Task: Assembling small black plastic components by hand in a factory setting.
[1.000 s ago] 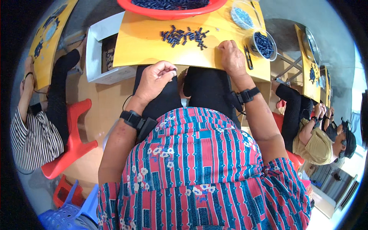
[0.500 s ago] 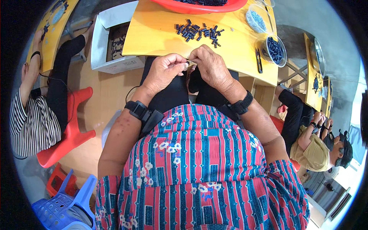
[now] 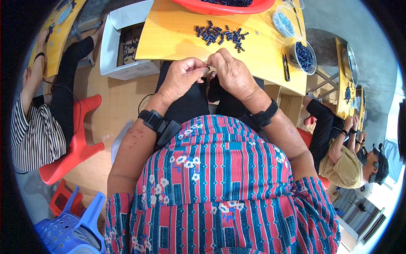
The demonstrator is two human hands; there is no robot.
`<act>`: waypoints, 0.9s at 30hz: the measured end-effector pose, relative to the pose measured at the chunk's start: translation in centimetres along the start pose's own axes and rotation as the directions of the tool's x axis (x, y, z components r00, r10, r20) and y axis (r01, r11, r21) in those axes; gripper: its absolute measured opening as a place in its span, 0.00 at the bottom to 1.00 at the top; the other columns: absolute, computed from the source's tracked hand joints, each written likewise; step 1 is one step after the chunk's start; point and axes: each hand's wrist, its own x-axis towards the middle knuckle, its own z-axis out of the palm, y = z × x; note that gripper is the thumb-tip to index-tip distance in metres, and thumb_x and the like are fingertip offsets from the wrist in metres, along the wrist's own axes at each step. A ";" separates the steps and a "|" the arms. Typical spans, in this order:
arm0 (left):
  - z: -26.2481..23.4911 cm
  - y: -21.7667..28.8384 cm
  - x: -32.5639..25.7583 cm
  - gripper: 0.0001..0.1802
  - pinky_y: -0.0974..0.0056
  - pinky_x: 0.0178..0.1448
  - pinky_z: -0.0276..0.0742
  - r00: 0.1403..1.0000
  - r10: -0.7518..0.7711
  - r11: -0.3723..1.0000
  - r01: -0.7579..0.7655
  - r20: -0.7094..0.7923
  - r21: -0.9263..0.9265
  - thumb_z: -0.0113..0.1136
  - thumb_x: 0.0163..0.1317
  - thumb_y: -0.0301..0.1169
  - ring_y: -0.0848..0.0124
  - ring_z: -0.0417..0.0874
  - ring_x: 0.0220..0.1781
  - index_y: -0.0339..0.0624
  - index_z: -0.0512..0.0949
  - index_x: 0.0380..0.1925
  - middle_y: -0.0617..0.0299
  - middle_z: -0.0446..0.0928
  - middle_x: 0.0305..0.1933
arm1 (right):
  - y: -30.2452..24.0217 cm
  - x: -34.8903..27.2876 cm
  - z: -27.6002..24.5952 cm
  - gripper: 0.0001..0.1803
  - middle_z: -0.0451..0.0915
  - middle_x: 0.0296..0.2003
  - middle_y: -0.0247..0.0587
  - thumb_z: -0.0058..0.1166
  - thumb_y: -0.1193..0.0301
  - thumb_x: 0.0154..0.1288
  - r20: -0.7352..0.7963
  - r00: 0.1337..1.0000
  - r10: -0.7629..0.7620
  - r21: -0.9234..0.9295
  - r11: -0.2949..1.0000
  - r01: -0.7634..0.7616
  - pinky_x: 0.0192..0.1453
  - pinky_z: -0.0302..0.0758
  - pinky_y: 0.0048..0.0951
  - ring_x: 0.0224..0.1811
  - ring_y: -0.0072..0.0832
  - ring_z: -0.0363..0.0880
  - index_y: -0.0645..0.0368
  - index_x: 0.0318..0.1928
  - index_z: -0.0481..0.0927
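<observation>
My left hand (image 3: 184, 77) and my right hand (image 3: 233, 75) meet over my lap, just in front of the near table edge. Both are closed in a pinch, fingertips almost touching. A small dark piece (image 3: 207, 68) shows at the left thumb and forefinger, mostly covered by them. What the right fingertips grip is hidden. Beyond my hands, a loose heap of small dark blue-black plastic parts (image 3: 215, 34) lies on the yellow table (image 3: 169, 40).
At the table's far side is a red basin (image 3: 228, 9) of dark parts. To the right are a tub of dark blue parts (image 3: 303, 56), a tub of pale blue bits (image 3: 283, 24) and a black pen-like tool (image 3: 286, 67). An open white box (image 3: 135, 70) stands left. Other people sit on both sides.
My hands stay together with only slight finger movement, and the dark piece shows a little more at the left fingertips. The person on the right has raised their hands slightly.
</observation>
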 end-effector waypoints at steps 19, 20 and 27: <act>-0.3 -0.6 0.0 0.08 0.73 0.38 0.77 0.999 0.012 0.995 -0.016 -0.041 -0.099 0.58 0.65 0.27 0.79 0.78 0.32 0.32 0.79 0.39 0.63 0.80 0.34 | -0.8 -0.4 1.7 0.10 0.78 0.32 0.40 0.51 0.85 0.62 0.042 0.901 0.432 0.710 0.622 -0.331 0.34 0.78 0.24 0.28 0.26 0.80 0.66 0.43 0.79; -0.3 -0.6 0.0 0.08 0.73 0.38 0.77 0.999 0.019 0.996 -0.023 -0.050 -0.084 0.58 0.65 0.27 0.79 0.78 0.32 0.32 0.79 0.39 0.63 0.80 0.34 | -0.8 -0.5 1.6 0.09 0.79 0.32 0.38 0.50 0.84 0.64 0.048 0.890 0.453 0.721 0.601 -0.345 0.35 0.77 0.21 0.28 0.22 0.80 0.66 0.44 0.80; -0.2 -0.4 0.0 0.08 0.72 0.40 0.79 0.998 0.021 0.998 -0.024 -0.061 -0.050 0.59 0.65 0.27 0.79 0.78 0.32 0.32 0.79 0.38 0.63 0.79 0.34 | -0.8 -0.4 1.2 0.10 0.80 0.32 0.39 0.48 0.87 0.63 -0.034 0.929 0.370 0.633 0.727 -0.266 0.34 0.77 0.18 0.27 0.19 0.80 0.67 0.40 0.81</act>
